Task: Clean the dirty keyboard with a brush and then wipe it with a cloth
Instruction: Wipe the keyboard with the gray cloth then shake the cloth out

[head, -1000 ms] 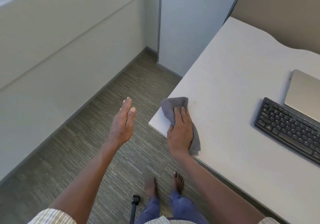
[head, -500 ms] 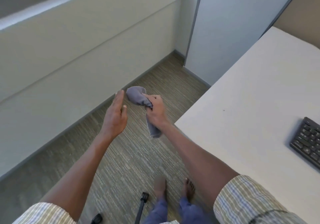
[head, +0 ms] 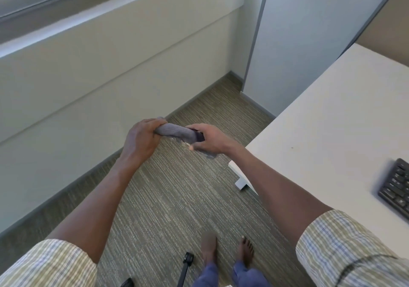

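Both hands — left hand and right hand — keep fingers clamped on the cloth over the floor, away from the keyboard on the worktop. A loosened grip risks dropping the cloth onto carpet — recontaminating it.

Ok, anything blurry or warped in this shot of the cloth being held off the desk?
Head view: motion blur smears the right hand's fingertips and the grey cloth beneath them; the left hand stays sharper; wide-angle distortion bows the wall ledge; soft daylight, no glare.

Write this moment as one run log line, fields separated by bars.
left hand: grips cloth | right hand: grips cloth | cloth: bunched, over floor | keyboard: on desk, untouched
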